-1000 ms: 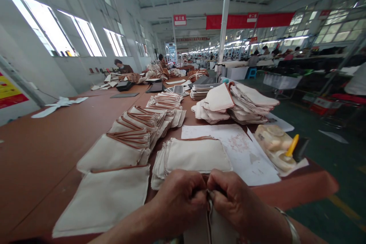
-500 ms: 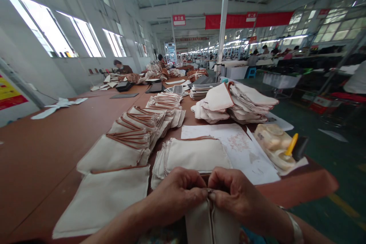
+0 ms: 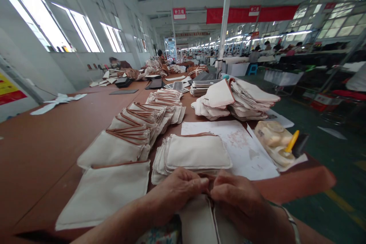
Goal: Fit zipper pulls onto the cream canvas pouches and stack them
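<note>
Low at the front centre, my left hand and my right hand pinch the brown top edge of an off-white fabric pouch. A seam runs down between its two pale faces, and its lower part is cut off by the frame. Both hands are closed, thumbs against fingers, nearly touching. Just beyond them lies a stack of similar pouches with brown edging. To the left, another pouch lies flat in front of a long overlapping row of pouches.
Piles of pale fabric pieces stand at the back right of the brown table. White paper lies before them. Near the right edge are a pale plastic container and a yellow-handled tool. Co-workers sit farther off.
My right hand has turned, its back now covering more of the pouch. The left thumb has straightened along the brown edge. The view has shifted slightly; the stacks have stayed put.
</note>
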A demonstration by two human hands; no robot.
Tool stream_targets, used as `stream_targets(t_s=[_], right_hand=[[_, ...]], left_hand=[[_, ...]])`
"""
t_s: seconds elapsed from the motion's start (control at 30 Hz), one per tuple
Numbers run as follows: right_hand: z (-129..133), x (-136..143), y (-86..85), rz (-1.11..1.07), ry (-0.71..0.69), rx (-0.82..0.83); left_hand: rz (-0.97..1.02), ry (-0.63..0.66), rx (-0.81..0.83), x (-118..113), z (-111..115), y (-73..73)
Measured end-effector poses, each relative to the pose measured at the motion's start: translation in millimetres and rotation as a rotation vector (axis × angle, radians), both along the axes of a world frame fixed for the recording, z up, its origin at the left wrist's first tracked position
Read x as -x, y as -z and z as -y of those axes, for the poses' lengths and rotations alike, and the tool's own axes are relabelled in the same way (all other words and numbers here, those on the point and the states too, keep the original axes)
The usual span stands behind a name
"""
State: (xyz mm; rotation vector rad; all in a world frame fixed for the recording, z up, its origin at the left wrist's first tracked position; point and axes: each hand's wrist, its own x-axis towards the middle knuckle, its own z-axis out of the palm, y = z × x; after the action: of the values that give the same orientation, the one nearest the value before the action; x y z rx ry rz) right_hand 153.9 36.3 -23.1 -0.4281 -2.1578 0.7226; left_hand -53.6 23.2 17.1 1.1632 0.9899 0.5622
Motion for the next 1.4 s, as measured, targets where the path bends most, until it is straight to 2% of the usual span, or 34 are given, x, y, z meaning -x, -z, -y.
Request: stream_targets(t_s=[0.1, 0.2, 0.27, 0.4, 0.5, 0.63, 0.73, 0.8, 0.9, 1.0, 1.13, 1.23, 1.4], right_hand=[[1.2, -2.7, 6.7, 0.063, 0.007, -0.142], [6.0, -5.2, 7.9, 0.026, -0.018, -0.118], [9.0, -7.6, 5.9, -0.029, -0.018, 0.040], [6.1, -12.9, -1.6, 0.023, 0.036, 0.524], [-0.6, -13.7, -9.5, 0.096, -0.046, 0.674], [-0.7, -11.6, -16.7, 0.147, -0.142, 0.678], [3.0, -9.3, -12.6, 0.113, -0.132, 0.638], [2.4, -8.0, -8.0, 0.102, -0.100, 0.607], [-3.7, -7.6, -7.8, 0.133, -0.061, 0.577], [-9.1, -8.3, -15.7, 0.184, -0.104, 0.643], [-8.9, -8.6, -18.3, 0.140, -0.121, 0.762], [-7.1, -8.0, -11.9, 0.053, -0.108, 0.846], [-4.8, -6.4, -6.2, -0.002, -0.108, 0.916]], left_hand=[[-0.018, 0.058, 0.051, 0.3, -1.3, 3.1], [-0.057, 0.101, -0.002, -1.4, -0.8, 1.2], [-0.115, 0.139, -0.066, -2.1, 0.5, -1.4], [-0.225, 0.193, -0.199, -0.4, 3.8, -5.5], [-0.242, 0.226, -0.310, 1.1, 6.2, -7.8], [-0.198, 0.197, -0.326, 0.6, 9.6, -6.9], [-0.098, 0.118, -0.235, -1.8, 11.3, -2.5], [-0.106, 0.066, -0.217, -3.8, 11.0, 0.2], [-0.284, 0.050, -0.348, -5.9, 9.2, 0.9], [-0.419, 0.068, -0.534, -4.9, 8.7, -2.6], [-0.368, 0.102, -0.496, 3.7, 11.9, -8.9], [-0.349, 0.040, -0.530, 11.6, 13.9, -7.6], [-0.393, 0.036, -0.923, 13.0, 15.1, 2.2]])
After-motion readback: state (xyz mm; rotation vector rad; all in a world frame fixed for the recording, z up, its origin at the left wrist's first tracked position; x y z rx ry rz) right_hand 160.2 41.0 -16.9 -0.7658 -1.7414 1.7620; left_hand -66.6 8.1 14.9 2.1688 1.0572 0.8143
